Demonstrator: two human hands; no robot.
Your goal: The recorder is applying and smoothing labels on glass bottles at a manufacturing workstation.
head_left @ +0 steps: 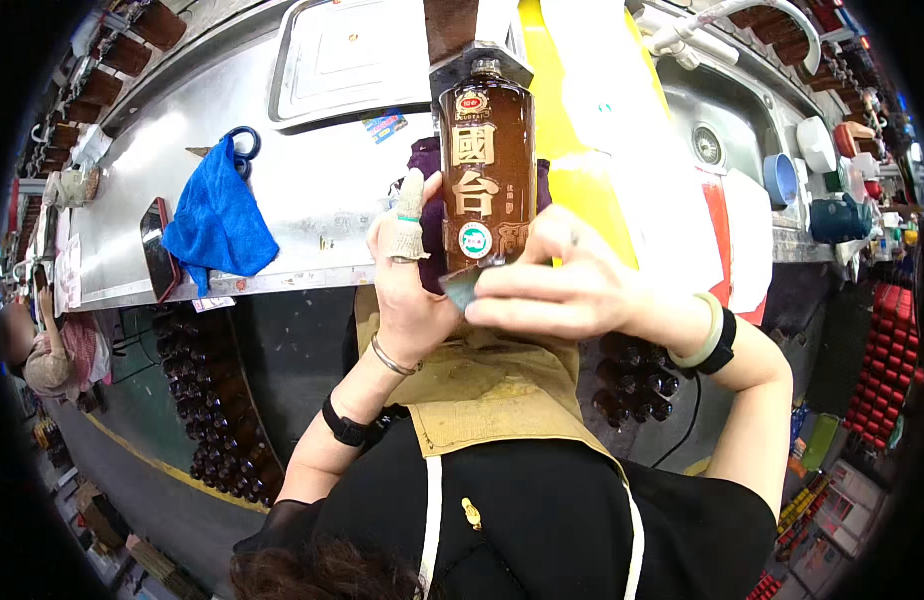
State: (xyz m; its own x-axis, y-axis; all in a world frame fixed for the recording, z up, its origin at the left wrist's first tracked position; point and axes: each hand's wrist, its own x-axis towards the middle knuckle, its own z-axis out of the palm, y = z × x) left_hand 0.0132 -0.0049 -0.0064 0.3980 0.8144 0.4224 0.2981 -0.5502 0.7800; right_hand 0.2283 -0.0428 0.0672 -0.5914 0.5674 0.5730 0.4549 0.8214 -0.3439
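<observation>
A brown glass bottle (492,150) with pale lettering lies on a purple cloth (429,212) at the bench edge, its neck pointing away from me. My left hand (407,290) is closed around the bottle's lower left side; pale tape wraps one finger. Against the base end, my right hand (572,290) pinches a small, flat grey-green piece (462,289). Whether that piece is a scraper or a folded pad I cannot make out. The bottle's underside and part of its base are hidden by my hands.
Left on the metal bench are a blue cloth (220,222), scissors (246,146), a phone (160,250) and a steel tray (354,60). Yellow sheeting (572,110) lies right of the bottle, before a sink (727,125). Several dark bottles (632,380) stand below the bench.
</observation>
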